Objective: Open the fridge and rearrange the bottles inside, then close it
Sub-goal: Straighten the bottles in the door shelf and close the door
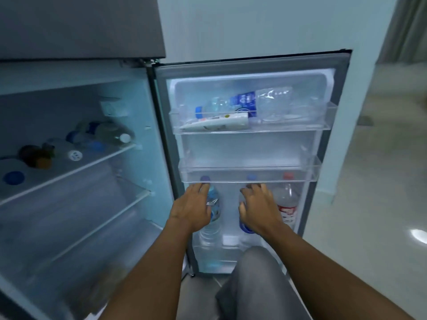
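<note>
The fridge door [332, 65] stands wide open to the right of the lit fridge interior [150, 112]. In the door's bottom rack stand three bottles. My left hand [193, 207] wraps the left blue-capped water bottle [213, 204]. My right hand [260, 207] grips the middle blue-capped bottle [245, 228], mostly hidden behind it. A red-capped bottle [287, 199] with a red label stands at the right, untouched. Several more bottles [101, 135] lie on the upper inner shelf [76, 168].
The top door rack [330, 125] holds a lying blue-labelled bottle [231, 103], a white tube [219, 123] and clear packaging. The middle door rack [316, 172] holds nothing visible. My grey-trousered knee [254, 273] is in front of the door. Tiled floor [381, 192] lies to the right.
</note>
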The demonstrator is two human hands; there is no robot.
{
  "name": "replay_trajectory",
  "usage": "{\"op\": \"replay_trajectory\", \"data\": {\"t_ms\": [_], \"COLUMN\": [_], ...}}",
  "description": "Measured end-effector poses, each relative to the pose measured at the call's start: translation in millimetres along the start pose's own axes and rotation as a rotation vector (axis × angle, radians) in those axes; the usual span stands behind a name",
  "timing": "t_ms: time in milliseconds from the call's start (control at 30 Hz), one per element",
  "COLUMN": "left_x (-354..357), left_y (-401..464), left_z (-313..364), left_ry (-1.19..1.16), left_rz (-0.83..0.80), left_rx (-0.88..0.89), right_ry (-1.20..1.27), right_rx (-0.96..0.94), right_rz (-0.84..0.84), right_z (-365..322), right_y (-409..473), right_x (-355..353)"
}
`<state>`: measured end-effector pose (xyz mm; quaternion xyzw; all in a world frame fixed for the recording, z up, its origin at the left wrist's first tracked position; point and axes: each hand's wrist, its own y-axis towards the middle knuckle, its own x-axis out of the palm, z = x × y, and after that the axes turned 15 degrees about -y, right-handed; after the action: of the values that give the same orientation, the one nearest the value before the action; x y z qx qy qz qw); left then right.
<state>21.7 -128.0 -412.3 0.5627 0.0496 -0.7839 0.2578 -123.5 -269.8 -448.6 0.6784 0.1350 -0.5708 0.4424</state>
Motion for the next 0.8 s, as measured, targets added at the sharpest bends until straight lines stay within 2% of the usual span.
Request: {"op": "replay_trajectory", "data": {"t_ms": [67,167,233,367,700,800], "left_x": [9,13,14,16,18,17], "left_y": [6,15,20,25,26,30], "left_z": [-1,-4,-6,-9,-5,-2], "left_ry": [0.022,0.028,-0.026,-0.152,-0.18,-0.199], "left_rz": [-0.071,-0.097,-0.065,-0.117,-0.126,-0.129], "left_rx": [-0.015,-0.032,-0.051,-0.147,-0.162,-0.156], "right_ry": [-0.013,0.133,0.228,0.348,0.419,0.42], "right_rx": [0.04,0.085,0.108,0.16,0.252,0.372], "right_rz": [-0.032,-0.117,-0.165,-0.251,-0.092,-0.029], "right_z": [10,16,18,17,-10,-21], "right_y": [-4,-3,3,20,27,29], "right_x": [6,10,13,20,33,38]}}
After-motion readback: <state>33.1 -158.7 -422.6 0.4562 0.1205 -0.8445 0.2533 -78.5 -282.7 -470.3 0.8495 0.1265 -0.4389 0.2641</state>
